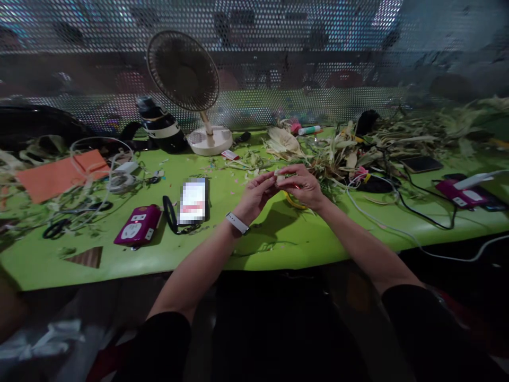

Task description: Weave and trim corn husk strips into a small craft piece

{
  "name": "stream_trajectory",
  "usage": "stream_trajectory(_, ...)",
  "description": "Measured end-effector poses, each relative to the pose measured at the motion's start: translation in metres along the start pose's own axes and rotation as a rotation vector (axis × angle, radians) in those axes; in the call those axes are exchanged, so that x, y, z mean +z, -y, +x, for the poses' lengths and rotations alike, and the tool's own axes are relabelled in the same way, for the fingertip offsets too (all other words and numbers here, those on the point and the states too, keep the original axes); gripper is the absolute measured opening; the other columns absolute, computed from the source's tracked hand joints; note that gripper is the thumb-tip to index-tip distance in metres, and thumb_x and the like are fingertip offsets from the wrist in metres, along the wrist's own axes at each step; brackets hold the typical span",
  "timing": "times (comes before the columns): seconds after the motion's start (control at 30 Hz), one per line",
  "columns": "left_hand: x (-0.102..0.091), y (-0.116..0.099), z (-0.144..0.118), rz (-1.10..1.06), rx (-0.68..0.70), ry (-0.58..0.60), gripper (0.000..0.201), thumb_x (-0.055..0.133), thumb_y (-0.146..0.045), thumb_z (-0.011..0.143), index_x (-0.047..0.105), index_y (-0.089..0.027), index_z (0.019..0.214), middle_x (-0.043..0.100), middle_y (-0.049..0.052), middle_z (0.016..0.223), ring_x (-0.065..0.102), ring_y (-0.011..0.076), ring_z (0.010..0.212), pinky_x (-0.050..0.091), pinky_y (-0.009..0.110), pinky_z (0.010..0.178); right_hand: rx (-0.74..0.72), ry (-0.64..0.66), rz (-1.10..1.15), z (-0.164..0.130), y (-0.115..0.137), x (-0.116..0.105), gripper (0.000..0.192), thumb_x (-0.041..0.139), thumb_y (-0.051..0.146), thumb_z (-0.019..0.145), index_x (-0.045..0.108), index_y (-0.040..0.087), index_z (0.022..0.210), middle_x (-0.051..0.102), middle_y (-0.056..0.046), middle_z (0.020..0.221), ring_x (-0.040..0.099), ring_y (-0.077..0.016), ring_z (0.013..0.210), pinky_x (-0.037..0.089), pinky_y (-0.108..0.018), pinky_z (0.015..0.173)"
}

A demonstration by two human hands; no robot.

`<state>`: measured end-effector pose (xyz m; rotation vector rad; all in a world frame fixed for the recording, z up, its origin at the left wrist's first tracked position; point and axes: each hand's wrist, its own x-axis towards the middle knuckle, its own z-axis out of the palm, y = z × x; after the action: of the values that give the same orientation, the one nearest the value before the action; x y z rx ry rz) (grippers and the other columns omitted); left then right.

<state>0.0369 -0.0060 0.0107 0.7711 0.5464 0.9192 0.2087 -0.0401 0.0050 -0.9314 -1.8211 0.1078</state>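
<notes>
At the centre of the frame my left hand (pixel 254 195) and right hand (pixel 304 185) pinch 1 small pale strip of dried husk (pixel 279 175) between their fingertips, above the green table (pixel 278 239); it looks light, thin and brittle, best held near its ends; a white desk fan (pixel 183 74) stands upper left.

A long bench (pixel 278 244) with a bright green top runs across the view, its front edge curving toward the camera. Behind it stands a perforated metal screen (pixel 278 32), dotted with small round holes, through which blurred shapes and patches of colour show. Below the bench edge the space is dark, nearly black. The light is dim and falls mostly on the green top, leaving the far corners in shadow.
</notes>
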Motion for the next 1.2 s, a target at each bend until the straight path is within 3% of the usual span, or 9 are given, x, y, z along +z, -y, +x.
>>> stream_trajectory(0.5,0.0008,-0.0007,-0.0011,0.001,0.0,0.026,0.016,0.078,-0.016,0.068,0.069,-0.015,0.082,0.071,-0.001,0.074,0.065,0.0067,0.066,0.055,0.027,0.088,-0.089,-0.084,-0.209,-0.0015,-0.0006,0.0026,0.009,0.069,0.036,0.086,0.076,0.034,0.092,0.073,-0.002,0.1,0.065,-0.0203,0.097,0.051,-0.042,0.091)
stream_trajectory(0.73,0.0019,-0.0014,-0.0028,0.019,-0.023,0.01,0.009,0.076,-0.022,0.072,0.07,-0.016,0.075,0.068,-0.002,0.069,0.063,0.0075,0.063,0.055,0.028,0.088,-0.135,-0.13,-0.12,-0.0018,0.0033,0.006,0.009,0.071,0.034,0.085,0.075,0.033,0.092,0.072,-0.002,0.1,0.064,-0.0192,0.097,0.051,-0.04,0.09)
stream_trajectory(0.9,0.0015,-0.0014,-0.0035,0.025,-0.025,0.049,0.015,0.08,-0.023,0.069,0.07,-0.014,0.076,0.07,-0.001,0.07,0.064,0.0075,0.065,0.056,0.025,0.084,-0.071,-0.092,-0.157,-0.0021,0.0001,0.0054,0.008,0.07,0.038,0.085,0.076,0.032,0.086,0.071,-0.002,0.1,0.064,-0.02,0.099,0.051,-0.042,0.091)
stream_trajectory(1.2,0.0,0.0016,-0.0018,0.019,-0.013,0.054,0.022,0.085,-0.025,0.067,0.069,-0.014,0.078,0.07,-0.002,0.068,0.064,0.0066,0.061,0.057,0.024,0.078,-0.142,-0.142,-0.067,-0.0033,0.0001,0.006,0.008,0.071,0.029,0.085,0.075,0.034,0.09,0.069,-0.001,0.102,0.063,-0.0189,0.101,0.053,-0.04,0.09)
